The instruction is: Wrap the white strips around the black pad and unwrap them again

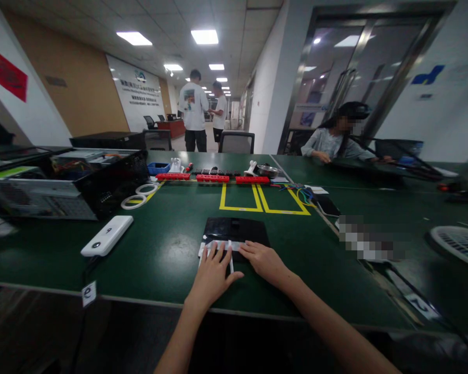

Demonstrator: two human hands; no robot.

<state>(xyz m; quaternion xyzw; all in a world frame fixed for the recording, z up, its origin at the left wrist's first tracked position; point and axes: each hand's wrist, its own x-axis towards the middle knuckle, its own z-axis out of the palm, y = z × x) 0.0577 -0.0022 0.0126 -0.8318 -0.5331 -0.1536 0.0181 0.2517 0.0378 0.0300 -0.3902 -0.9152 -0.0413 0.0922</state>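
Observation:
On the green tabletop in front of me lies a flat, glossy black panel [249, 228] of a kind I cannot make out. A pale, shiny strip [237, 246] runs across its near part. My left hand [213, 271] rests over the strip's left part, fingers spread and thumb apart. Under and beside that hand, a thin white piece [231, 264] shows, mostly covered. With its fingers stretched out flat, my right hand [265, 264] touches the strip's right end and the panel's near right part. Neither hand is wrapped around anything.
An opened computer case [97, 182] stands left, near white rings [133, 201] and a white power strip [108, 236]. Red holders [212, 178] line up beyond yellow tape outlines [242, 210]. Cables [304, 195] and a racket [458, 244] lie right. A person [341, 137] sits across the table.

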